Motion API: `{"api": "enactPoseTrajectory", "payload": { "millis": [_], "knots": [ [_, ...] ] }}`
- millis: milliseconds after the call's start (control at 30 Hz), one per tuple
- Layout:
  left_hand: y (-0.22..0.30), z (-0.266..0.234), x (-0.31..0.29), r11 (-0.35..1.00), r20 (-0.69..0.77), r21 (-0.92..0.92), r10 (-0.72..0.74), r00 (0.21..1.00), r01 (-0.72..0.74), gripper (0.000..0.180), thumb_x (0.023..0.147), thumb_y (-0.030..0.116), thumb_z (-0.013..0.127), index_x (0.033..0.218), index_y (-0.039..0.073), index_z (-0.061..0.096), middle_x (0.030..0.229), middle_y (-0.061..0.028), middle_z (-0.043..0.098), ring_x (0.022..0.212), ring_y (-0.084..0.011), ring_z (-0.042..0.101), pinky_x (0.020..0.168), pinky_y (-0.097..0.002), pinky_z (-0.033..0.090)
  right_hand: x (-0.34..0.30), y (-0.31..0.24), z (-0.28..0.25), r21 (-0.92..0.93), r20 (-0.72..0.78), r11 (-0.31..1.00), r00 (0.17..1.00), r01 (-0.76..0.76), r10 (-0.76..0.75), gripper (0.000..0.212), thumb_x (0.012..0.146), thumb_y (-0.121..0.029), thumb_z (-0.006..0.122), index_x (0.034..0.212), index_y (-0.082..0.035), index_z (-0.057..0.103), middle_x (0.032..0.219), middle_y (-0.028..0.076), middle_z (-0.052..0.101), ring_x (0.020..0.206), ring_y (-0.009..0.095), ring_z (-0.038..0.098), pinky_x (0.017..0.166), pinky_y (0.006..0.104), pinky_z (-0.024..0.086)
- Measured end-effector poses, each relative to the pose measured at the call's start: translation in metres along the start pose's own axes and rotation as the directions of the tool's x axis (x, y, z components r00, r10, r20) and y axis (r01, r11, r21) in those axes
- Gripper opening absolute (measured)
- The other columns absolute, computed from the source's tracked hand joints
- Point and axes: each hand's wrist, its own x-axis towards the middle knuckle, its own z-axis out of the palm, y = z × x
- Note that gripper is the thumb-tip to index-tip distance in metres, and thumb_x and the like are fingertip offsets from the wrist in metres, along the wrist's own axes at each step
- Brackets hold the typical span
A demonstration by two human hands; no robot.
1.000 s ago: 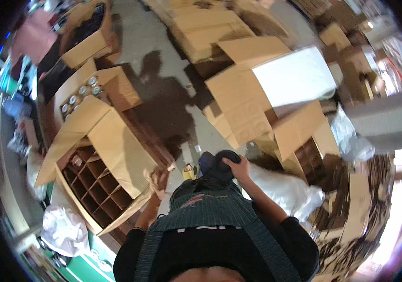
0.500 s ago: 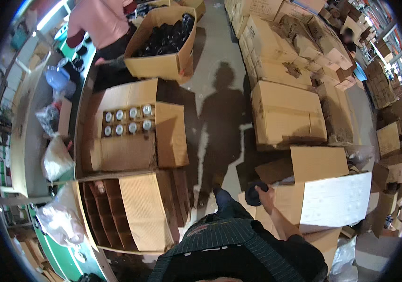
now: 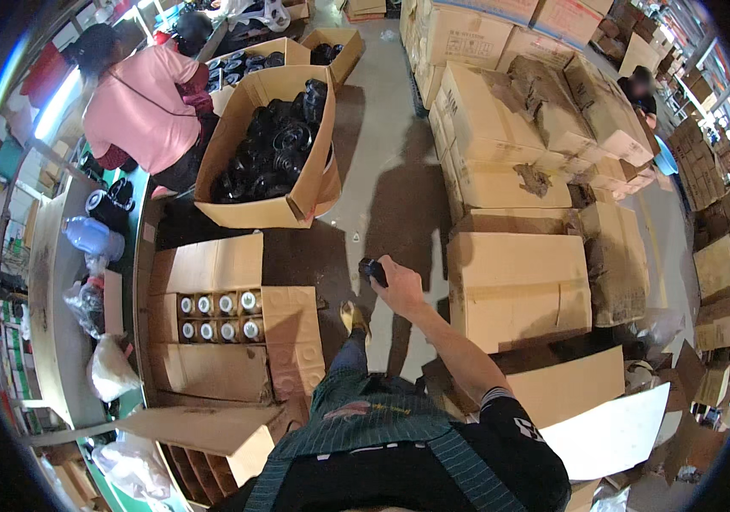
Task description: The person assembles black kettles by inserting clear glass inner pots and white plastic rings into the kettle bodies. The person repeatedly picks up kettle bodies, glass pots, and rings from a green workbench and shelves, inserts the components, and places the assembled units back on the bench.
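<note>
My right hand [image 3: 401, 288] reaches out over the aisle floor with its fingers wrapped round a black round piece [image 3: 373, 271]. The piece looks like a short disc or cap, seen nearly edge-on; its exact kind cannot be made out. My left hand does not show. To the left of the piece stands an open carton [image 3: 211, 372] with two rows of silver-topped round items [image 3: 226, 304] in its divider. Farther off, a tall open carton [image 3: 203, 192] holds a heap of glossy black round parts [image 3: 275, 149].
A person in a pink shirt [image 3: 147, 107] sits at the bench [image 3: 45, 299] on the far left. Stacked cartons [image 3: 518, 286] line the right side of the aisle [image 3: 360, 196]. Nearer me lie a white sheet [image 3: 612, 431] over open flaps and a carton with brown dividers [image 3: 198, 469].
I have moved forward along the aisle, and the cartons sit lower in view. My right hand has swung forward and left from beside the white-sheeted box, still gripping the black round piece.
</note>
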Motion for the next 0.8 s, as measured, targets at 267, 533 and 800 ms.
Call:
{"api": "enactPoseTrajectory", "payload": {
  "millis": [267, 533, 800],
  "knots": [
    [0.203, -0.071, 0.292, 0.923, -0.157, 0.185, 0.366, 0.917, -0.336, 0.046, 0.092, 0.031, 0.073, 0.127, 0.001, 0.068, 0.114, -0.0184, 0.074, 0.101, -0.0339, 0.071, 0.091, -0.0399, 0.056, 0.063, 0.180, 0.015, -0.052, 0.083, 0.779, 0.775, -0.625, 0.627, 0.059, 0.091, -0.039, 0.069, 0.132, -0.003, 0.048, 0.117, 0.028, 0.068, 0.109, 0.048, 0.065, 0.094, 0.0549, 0.051],
    [0.539, -0.212, 0.372, 0.887, -0.133, -0.058, 0.449, 0.884, -0.459, 0.040, 0.091, 0.026, 0.075, 0.124, 0.005, 0.068, 0.104, -0.0140, 0.077, 0.095, -0.0263, 0.075, 0.084, -0.0387, 0.058, 0.173, 0.305, 0.042, 0.203, 0.072, 0.509, 0.532, -0.836, 0.844, 0.060, 0.083, -0.031, 0.077, 0.128, 0.006, 0.060, 0.122, 0.029, 0.067, 0.113, 0.040, 0.067, 0.095, 0.0483, 0.053],
    [0.677, -0.194, 0.469, 0.830, 0.184, 0.029, 0.543, 0.819, -0.557, 0.025, 0.092, 0.025, 0.072, 0.106, 0.005, 0.074, 0.097, -0.0077, 0.075, 0.090, -0.0219, 0.070, 0.080, -0.0357, 0.056, 0.496, 0.368, -0.024, 0.063, 0.076, 0.695, 0.698, -0.716, 0.712, 0.057, 0.088, -0.048, 0.073, 0.119, -0.002, 0.062, 0.116, 0.022, 0.070, 0.110, 0.042, 0.067, 0.092, 0.0519, 0.053]
  ]
}}
